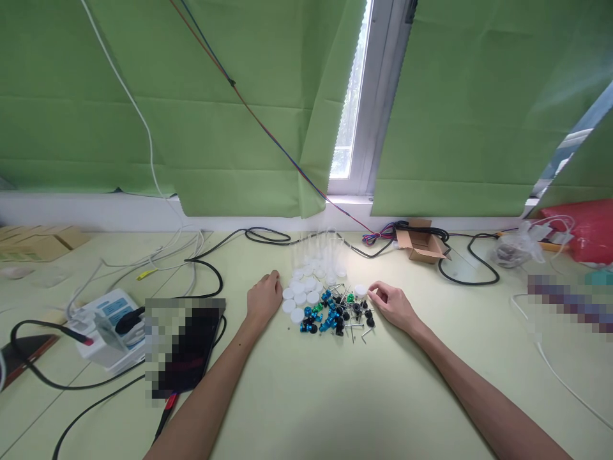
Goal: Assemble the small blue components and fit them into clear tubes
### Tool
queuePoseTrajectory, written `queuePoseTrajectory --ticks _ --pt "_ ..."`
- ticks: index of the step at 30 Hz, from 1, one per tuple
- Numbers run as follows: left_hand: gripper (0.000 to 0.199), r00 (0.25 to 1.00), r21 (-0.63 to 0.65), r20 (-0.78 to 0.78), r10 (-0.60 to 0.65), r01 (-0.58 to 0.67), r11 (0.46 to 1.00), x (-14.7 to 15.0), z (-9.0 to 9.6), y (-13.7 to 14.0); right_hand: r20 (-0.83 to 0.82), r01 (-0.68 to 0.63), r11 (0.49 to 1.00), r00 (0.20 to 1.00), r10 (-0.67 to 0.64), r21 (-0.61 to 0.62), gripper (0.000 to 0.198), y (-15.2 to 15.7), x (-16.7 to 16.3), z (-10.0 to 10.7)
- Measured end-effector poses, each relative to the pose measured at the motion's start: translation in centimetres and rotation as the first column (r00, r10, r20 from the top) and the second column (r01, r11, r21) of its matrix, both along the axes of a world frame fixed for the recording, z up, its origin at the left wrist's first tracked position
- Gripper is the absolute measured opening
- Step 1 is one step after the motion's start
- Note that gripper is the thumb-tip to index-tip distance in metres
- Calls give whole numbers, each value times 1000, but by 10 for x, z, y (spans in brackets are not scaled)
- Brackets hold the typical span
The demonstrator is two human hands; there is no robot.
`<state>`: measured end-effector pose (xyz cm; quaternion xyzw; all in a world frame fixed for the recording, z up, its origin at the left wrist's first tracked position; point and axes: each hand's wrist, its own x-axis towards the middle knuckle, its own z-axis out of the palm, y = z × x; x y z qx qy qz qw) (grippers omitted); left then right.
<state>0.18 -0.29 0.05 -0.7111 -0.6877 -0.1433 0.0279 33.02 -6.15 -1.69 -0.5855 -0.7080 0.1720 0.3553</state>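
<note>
A heap of small parts lies on the pale green table (335,396): several white round caps (300,295), blue metal pieces (329,316), black knobs (357,311), a green piece (350,298) and thin metal pins (353,326). Clear plastic tubes (320,249) stand behind the heap. My left hand (264,299) rests on the table just left of the white caps, fingers curled, holding nothing I can see. My right hand (391,303) sits at the heap's right edge, its fingertips touching a white cap (360,291).
Black cables (211,268) loop across the table's back. A small open cardboard box (421,246) stands back right, beside a clear bag (514,250) and a red bag (587,230). At left are a white device (108,322) and a black case (191,351). Green blinds hang behind.
</note>
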Motion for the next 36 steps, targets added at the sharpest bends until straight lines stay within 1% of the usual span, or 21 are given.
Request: queuePoseTrajectory --ticks 13,25,36 --pt "25 1000 -24 -5 2 -2 1000 2 4 -2 6 -4 1000 1000 4 -3 27 -2 -2 4" --pt "25 1000 -21 -12 -13 13 1000 1 2 -1 8 -7 1000 1000 7 -16 30 -3 -2 4" --pt "27 1000 -27 -10 -4 3 1000 2 5 -3 14 -3 1000 1000 2 6 28 -2 -2 4"
